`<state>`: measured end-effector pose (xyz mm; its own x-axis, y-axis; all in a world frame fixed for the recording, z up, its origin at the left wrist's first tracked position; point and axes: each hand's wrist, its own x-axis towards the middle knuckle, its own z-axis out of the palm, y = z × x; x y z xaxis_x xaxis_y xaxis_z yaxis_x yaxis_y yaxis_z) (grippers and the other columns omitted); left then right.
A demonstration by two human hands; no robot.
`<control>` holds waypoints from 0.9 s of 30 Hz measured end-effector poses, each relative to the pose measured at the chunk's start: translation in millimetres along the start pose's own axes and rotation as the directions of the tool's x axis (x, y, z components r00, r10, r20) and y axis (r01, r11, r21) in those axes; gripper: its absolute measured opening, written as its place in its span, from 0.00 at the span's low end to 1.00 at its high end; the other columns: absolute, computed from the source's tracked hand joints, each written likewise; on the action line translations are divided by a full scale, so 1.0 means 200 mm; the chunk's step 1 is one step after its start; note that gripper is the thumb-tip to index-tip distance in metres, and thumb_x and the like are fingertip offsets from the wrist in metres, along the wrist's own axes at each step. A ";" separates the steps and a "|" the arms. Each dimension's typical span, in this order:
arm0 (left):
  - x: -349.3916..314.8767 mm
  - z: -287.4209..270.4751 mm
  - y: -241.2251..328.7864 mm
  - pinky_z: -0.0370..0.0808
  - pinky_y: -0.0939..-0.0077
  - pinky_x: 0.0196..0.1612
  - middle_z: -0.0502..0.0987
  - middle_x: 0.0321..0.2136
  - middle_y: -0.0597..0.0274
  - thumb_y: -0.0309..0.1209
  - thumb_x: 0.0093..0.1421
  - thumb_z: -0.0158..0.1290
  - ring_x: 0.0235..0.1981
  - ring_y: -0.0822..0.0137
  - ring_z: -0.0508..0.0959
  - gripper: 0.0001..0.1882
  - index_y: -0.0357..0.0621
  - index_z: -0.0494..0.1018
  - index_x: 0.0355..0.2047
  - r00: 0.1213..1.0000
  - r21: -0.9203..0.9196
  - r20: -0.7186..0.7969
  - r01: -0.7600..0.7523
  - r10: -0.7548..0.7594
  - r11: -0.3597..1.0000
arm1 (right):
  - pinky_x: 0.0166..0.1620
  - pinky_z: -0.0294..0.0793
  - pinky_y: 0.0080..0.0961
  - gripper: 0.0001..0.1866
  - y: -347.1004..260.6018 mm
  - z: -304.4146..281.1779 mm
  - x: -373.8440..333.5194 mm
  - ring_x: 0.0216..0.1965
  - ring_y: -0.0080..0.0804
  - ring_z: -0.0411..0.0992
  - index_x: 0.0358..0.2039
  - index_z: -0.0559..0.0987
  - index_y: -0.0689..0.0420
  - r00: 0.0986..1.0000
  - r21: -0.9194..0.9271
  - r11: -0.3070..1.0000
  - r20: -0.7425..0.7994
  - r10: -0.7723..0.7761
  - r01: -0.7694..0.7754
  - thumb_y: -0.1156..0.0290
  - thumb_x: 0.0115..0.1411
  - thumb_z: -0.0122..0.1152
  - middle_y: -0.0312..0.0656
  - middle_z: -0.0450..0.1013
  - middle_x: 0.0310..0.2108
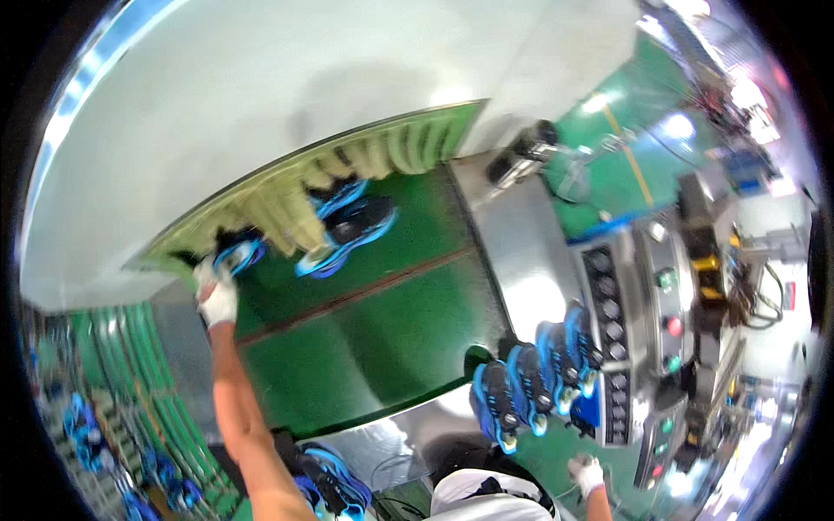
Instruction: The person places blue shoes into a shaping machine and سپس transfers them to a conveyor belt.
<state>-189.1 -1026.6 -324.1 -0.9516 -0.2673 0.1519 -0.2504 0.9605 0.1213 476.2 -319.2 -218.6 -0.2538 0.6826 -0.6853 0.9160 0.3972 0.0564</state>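
Note:
My left hand (217,295), in a white glove, reaches to the left end of a green belt, against a black and blue sports shoe (241,252). Its fingers are blurred, and whether they grip the shoe is unclear. Farther right on the belt lie more such shoes, one a black and blue shoe (360,224) tilted on its side, partly under a fringed curtain (287,213). My right hand (587,473), also gloved, hangs low at the right, away from the belt. Its fingers look loosely bent and apart, with nothing visible in them.
A white machine housing (261,104) rises behind the curtain. Right of the belt (382,347), several shoes (530,373) stand in a row beside a panel of dials (605,304). Other shoes (330,482) sit below the belt's near edge. Green slatted racking (130,365) is at left.

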 end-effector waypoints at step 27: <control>-3.18 -1.99 3.37 0.76 0.58 0.56 0.75 0.53 0.41 0.24 0.55 0.65 0.51 0.45 0.79 0.28 0.36 0.71 0.56 -0.238 -0.632 -0.621 -0.411 0.746 -0.657 | 0.46 0.77 0.28 0.31 0.52 -0.71 -0.30 0.41 0.28 0.76 0.51 0.78 0.65 0.892 0.899 0.018 -0.431 -0.136 0.437 0.58 0.52 0.74 0.45 0.80 0.41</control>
<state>318.2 -239.2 52.4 0.1506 0.7324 0.6640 0.6682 -0.5704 0.4776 543.3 -232.7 -68.5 -0.4846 0.8196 -0.3058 0.1851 -0.2456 -0.9515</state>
